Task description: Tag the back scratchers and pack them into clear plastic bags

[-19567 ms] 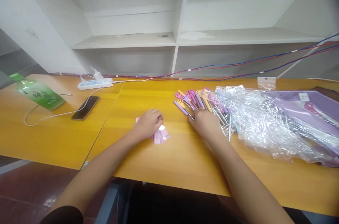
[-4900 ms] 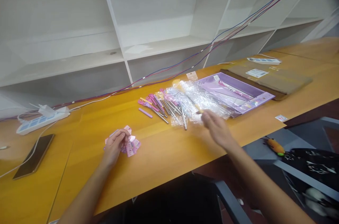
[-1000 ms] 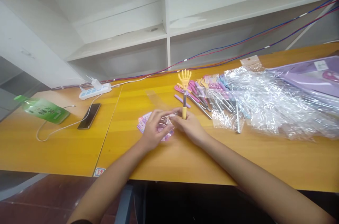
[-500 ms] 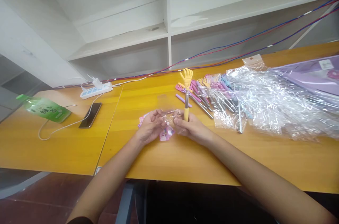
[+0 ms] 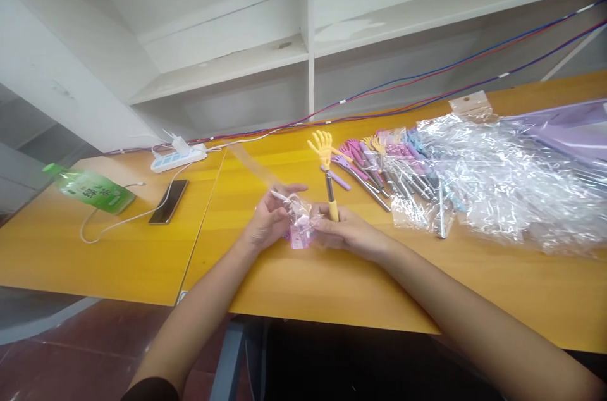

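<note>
My right hand [image 5: 348,229] is closed around the yellow handle of a back scratcher [image 5: 325,164] with a metal shaft, its hand-shaped head pointing up. Thumb and fingers of the same hand also touch a crinkled clear plastic bag [image 5: 300,210]. On the other side, my left hand [image 5: 270,217] pinches that bag, its index finger stretched out along the top. Small pink and purple printed cards [image 5: 300,240] lie on the table under the bag, partly covered by it and by my hands.
To the right lie several back scratchers [image 5: 370,170] in mixed colours, beside a heap of clear plastic bags [image 5: 526,179] and a purple package [image 5: 573,126]. At left are a green bottle [image 5: 95,191], a phone [image 5: 168,202] and a power strip [image 5: 177,159] with cables. White shelving [image 5: 218,75] stands behind.
The back scratcher's head has tilted to the left. The bag's opening has been pulled up between my hands, and a clear strip now sticks out up and left of my left hand. The camera view has shifted slightly.
</note>
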`<state>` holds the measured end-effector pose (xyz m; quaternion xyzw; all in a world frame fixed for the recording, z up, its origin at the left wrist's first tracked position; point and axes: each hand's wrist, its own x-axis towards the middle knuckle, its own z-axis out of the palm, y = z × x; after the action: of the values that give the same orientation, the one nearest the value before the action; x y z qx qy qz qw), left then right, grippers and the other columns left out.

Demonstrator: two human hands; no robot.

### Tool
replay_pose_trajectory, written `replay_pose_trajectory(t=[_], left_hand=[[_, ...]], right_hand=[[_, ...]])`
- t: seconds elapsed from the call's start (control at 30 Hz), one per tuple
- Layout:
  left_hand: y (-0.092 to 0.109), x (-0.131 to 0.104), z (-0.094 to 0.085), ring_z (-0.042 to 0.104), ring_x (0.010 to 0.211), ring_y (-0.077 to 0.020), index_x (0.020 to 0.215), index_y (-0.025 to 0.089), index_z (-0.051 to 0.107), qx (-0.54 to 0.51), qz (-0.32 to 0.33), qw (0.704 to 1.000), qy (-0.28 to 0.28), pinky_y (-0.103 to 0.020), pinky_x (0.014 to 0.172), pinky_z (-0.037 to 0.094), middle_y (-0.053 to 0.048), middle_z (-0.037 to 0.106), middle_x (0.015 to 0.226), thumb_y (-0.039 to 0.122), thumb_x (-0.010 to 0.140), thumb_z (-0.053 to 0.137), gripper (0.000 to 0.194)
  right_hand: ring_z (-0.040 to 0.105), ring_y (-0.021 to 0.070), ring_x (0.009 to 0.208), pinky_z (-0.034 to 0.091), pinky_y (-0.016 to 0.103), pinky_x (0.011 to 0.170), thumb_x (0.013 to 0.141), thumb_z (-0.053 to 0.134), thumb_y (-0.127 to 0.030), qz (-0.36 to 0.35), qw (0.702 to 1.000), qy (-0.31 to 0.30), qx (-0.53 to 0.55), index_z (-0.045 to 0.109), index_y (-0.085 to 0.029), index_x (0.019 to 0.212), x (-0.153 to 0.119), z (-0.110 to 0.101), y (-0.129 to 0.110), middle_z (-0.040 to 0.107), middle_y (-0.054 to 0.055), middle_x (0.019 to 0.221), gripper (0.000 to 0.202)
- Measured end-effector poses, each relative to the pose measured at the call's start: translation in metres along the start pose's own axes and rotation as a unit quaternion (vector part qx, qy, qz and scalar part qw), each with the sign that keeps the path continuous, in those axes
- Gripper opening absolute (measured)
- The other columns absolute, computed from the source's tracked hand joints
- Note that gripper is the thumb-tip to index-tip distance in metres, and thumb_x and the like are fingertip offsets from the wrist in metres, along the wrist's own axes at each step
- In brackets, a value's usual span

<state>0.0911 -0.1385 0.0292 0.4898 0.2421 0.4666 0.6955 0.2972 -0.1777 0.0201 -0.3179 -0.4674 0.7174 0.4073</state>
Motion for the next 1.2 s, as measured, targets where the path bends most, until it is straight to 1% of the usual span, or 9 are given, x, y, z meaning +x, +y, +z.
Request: replay_pose_trajectory(t=[0.13, 0.3, 0.4, 0.5, 0.6, 0.7, 0.83, 1.0, 1.2], left_hand=[[0.004, 0.002, 0.000, 0.070, 0.099, -0.0197, 0.104, 0.022, 0.064, -0.022, 0.025, 0.999, 0.031, -0.038, 0.090, 0.059, -0.007, 0.073, 0.119, 0.042, 0.067, 0.099, 0.055], [0.015, 0.005, -0.009, 0.070, 0.104, -0.0189, 0.110, 0.024, 0.067, -0.040, 0.086, 0.992, 0.082, -0.040, 0.095, 0.060, -0.006, 0.069, 0.132, 0.036, 0.074, 0.095, 0.047], [0.025, 0.007, -0.019, 0.069, 0.103, -0.0158, 0.114, 0.026, 0.068, -0.025, 0.124, 0.985, 0.120, -0.036, 0.094, 0.060, -0.006, 0.066, 0.141, 0.039, 0.075, 0.095, 0.049], [0.034, 0.008, -0.027, 0.070, 0.102, -0.0138, 0.115, 0.028, 0.067, -0.009, 0.150, 0.978, 0.144, -0.033, 0.092, 0.061, -0.003, 0.063, 0.145, 0.039, 0.076, 0.094, 0.048], [0.041, 0.007, -0.031, 0.070, 0.106, -0.0152, 0.115, 0.029, 0.066, 0.005, 0.166, 0.973, 0.160, -0.032, 0.091, 0.061, -0.002, 0.063, 0.144, 0.039, 0.075, 0.095, 0.050], [0.047, 0.006, -0.031, 0.069, 0.111, -0.0166, 0.113, 0.029, 0.065, 0.006, 0.183, 0.968, 0.173, -0.036, 0.096, 0.061, -0.002, 0.062, 0.145, 0.039, 0.075, 0.095, 0.050], [0.050, 0.005, -0.030, 0.067, 0.118, -0.0192, 0.113, 0.031, 0.064, -0.001, 0.185, 0.968, 0.171, -0.043, 0.100, 0.061, -0.002, 0.061, 0.148, 0.043, 0.076, 0.093, 0.049], [0.050, 0.006, -0.028, 0.068, 0.121, -0.0194, 0.110, 0.032, 0.063, -0.026, 0.171, 0.969, 0.178, -0.041, 0.101, 0.061, 0.001, 0.061, 0.148, 0.037, 0.077, 0.093, 0.045], [0.051, 0.006, -0.026, 0.067, 0.126, -0.0207, 0.111, 0.029, 0.062, -0.032, 0.178, 0.968, 0.175, -0.043, 0.108, 0.059, 0.000, 0.062, 0.149, 0.029, 0.081, 0.090, 0.041]], right_hand=[[0.022, 0.0057, 0.048, 0.016, 0.022, 0.044, 0.085, 0.079, -0.065, 0.022, 1.000, -0.019, -0.004, 0.050, -0.022, 0.086, 0.003, 0.001, 0.001, 0.033, -0.010, 0.059, 0.052], [0.018, 0.0077, 0.048, 0.013, 0.023, 0.044, 0.095, 0.058, -0.075, -0.027, 0.997, 0.067, -0.017, 0.045, -0.025, 0.090, 0.002, -0.002, -0.003, 0.030, -0.009, 0.063, 0.052], [0.017, 0.0096, 0.050, 0.015, 0.026, 0.046, 0.101, 0.043, -0.076, -0.046, 0.995, 0.064, -0.061, 0.043, -0.024, 0.081, -0.006, -0.009, -0.012, 0.028, -0.007, 0.065, 0.055], [0.024, 0.0115, 0.056, 0.020, 0.028, 0.051, 0.103, 0.044, -0.072, -0.045, 0.983, 0.036, -0.171, 0.038, -0.023, 0.072, -0.016, -0.014, -0.022, 0.029, -0.004, 0.066, 0.058], [0.028, 0.0130, 0.060, 0.025, 0.029, 0.055, 0.103, 0.041, -0.074, -0.033, 0.962, 0.042, -0.269, 0.038, -0.022, 0.072, -0.020, -0.013, -0.028, 0.031, -0.003, 0.069, 0.060], [0.031, 0.0137, 0.063, 0.028, 0.030, 0.059, 0.102, 0.037, -0.076, -0.011, 0.947, 0.037, -0.319, 0.038, -0.022, 0.072, -0.020, -0.010, -0.027, 0.032, -0.003, 0.070, 0.061], [0.030, 0.0133, 0.062, 0.029, 0.031, 0.059, 0.102, 0.035, -0.076, 0.010, 0.952, 0.016, -0.305, 0.037, -0.022, 0.070, -0.016, -0.005, -0.021, 0.032, -0.003, 0.069, 0.062], [0.024, 0.0126, 0.057, 0.026, 0.031, 0.057, 0.102, 0.031, -0.076, 0.037, 0.965, -0.001, -0.259, 0.033, -0.024, 0.067, -0.014, -0.002, -0.015, 0.029, -0.004, 0.063, 0.063], [0.028, 0.0138, 0.060, 0.027, 0.032, 0.058, 0.101, 0.034, -0.077, 0.028, 0.953, 0.028, -0.302, 0.035, -0.024, 0.069, -0.013, -0.004, -0.015, 0.030, -0.003, 0.064, 0.063]])
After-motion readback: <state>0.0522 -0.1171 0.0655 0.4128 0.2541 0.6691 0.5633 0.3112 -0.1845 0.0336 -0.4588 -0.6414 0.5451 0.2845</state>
